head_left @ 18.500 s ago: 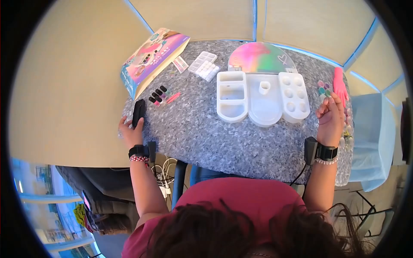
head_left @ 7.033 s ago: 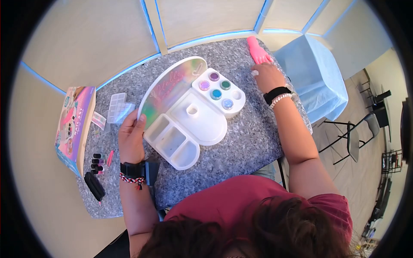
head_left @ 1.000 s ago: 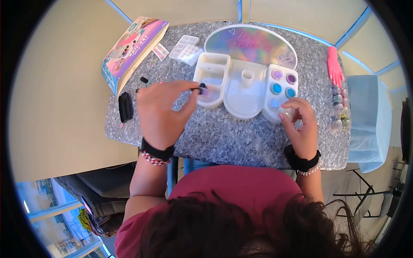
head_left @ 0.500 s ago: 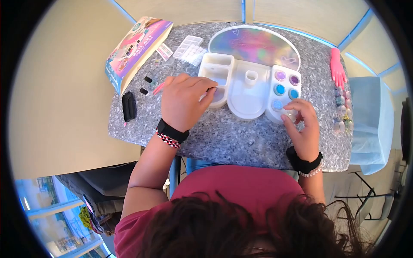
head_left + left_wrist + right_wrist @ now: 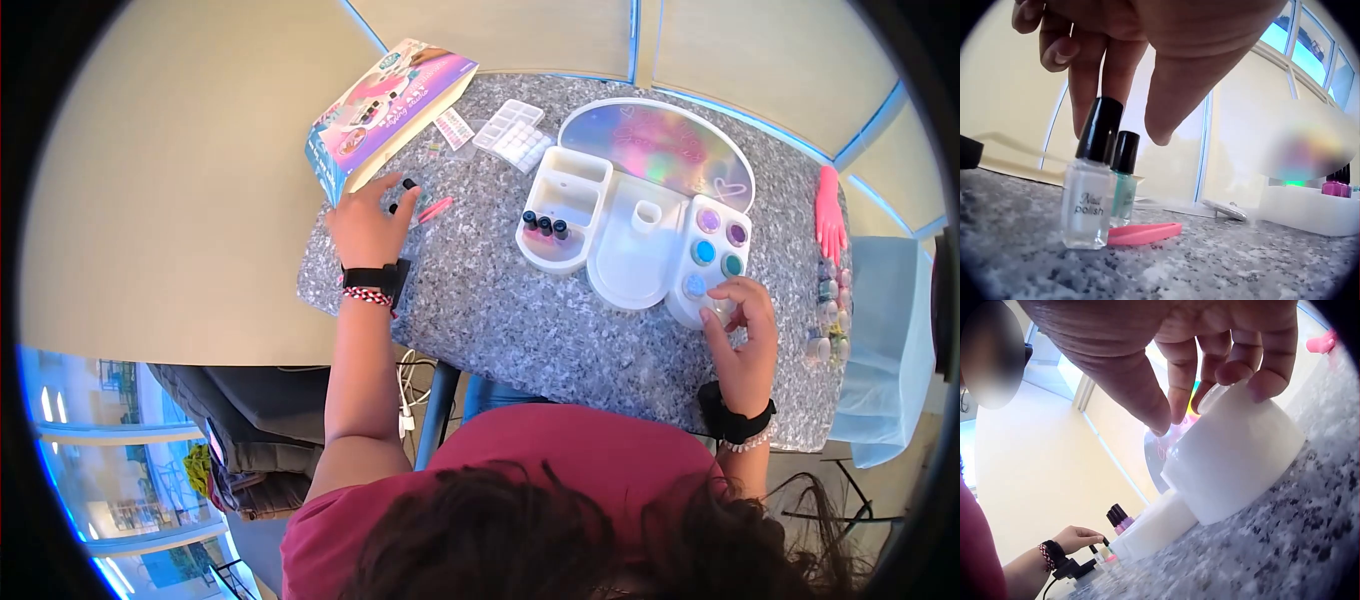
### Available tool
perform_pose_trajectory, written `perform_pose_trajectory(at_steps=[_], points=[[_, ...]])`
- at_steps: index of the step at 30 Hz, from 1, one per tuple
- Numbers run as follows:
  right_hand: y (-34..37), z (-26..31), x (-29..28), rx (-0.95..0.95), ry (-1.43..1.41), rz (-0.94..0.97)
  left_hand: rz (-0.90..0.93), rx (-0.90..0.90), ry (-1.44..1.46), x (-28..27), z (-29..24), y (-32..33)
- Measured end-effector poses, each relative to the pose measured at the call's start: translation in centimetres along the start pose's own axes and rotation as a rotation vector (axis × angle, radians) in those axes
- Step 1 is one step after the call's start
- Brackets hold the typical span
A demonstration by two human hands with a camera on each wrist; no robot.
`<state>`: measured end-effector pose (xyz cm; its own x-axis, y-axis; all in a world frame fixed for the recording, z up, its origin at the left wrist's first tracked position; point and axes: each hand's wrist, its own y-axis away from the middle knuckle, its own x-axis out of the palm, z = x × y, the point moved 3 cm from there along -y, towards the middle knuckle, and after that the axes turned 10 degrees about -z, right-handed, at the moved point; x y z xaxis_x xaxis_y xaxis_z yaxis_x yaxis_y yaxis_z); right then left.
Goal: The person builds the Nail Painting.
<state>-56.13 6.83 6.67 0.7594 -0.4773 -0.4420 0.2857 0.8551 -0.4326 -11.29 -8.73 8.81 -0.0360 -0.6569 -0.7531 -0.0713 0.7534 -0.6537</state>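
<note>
My left hand (image 5: 370,225) reaches over two nail polish bottles at the table's left, thumb and fingers spread apart. In the left wrist view a white nail polish bottle (image 5: 1087,200) stands before a mint-green bottle (image 5: 1124,181), both black-capped, with my fingertips behind the caps. My right hand (image 5: 745,330) rests loosely curved at the front of the white tray's (image 5: 628,285) right section, around its front slot. A clear round rim (image 5: 1213,398) shows by its fingers in the right wrist view. Three black-capped polish bottles (image 5: 545,226) stand in the tray's left front compartment.
Several glitter pots (image 5: 703,251) fill the tray's right slots. A nail art box (image 5: 390,110), a sticker sheet (image 5: 455,129) and clear organizers (image 5: 513,135) lie at the back left. Pink tools (image 5: 1144,234) lie near the bottles. A pink model hand (image 5: 830,210) and small jars (image 5: 828,310) line the right edge.
My left hand carried a bottle to the left front compartment, let go, and moved back left to the remaining bottles. My right hand stays at the tray. Earlier, the slots and compartment held nothing.
</note>
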Motion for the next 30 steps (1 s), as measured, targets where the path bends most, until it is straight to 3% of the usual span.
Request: perform_pose_trajectory(at_steps=[5,7,9,11,12,14,17,30], points=[[-0.1,0.1,-0.2,-0.011,0.008,-0.002,0.057,0.035,0.08,1.0,-1.6,-1.1],[-0.1,0.1,-0.2,0.01,-0.002,0.013,-0.084,0.117,0.166,-0.4,-3.1,-1.3],[-0.1,-0.4,-0.1,0.02,-0.012,0.006,-0.058,0.115,0.282,-3.6,-6.1,-1.5],[-0.2,-0.5,-0.3,0.028,-0.021,0.006,-0.032,0.248,0.569,-7.0,-9.5,-0.7],[-0.2,-0.3,-0.2,0.016,-0.017,0.006,-0.026,0.246,0.577,-7.8,-10.7,-0.3],[-0.2,0.0,-0.2,0.007,-0.01,0.007,0.053,0.41,0.667,-8.8,-13.0,0.9],[-0.2,0.2,-0.2,-0.007,0.007,0.009,0.024,0.519,0.66,-8.5,-15.3,2.9],[-0.1,0.3,-0.1,-0.011,0.034,0.01,-0.016,0.575,0.556,-4.1,-16.3,4.4]])
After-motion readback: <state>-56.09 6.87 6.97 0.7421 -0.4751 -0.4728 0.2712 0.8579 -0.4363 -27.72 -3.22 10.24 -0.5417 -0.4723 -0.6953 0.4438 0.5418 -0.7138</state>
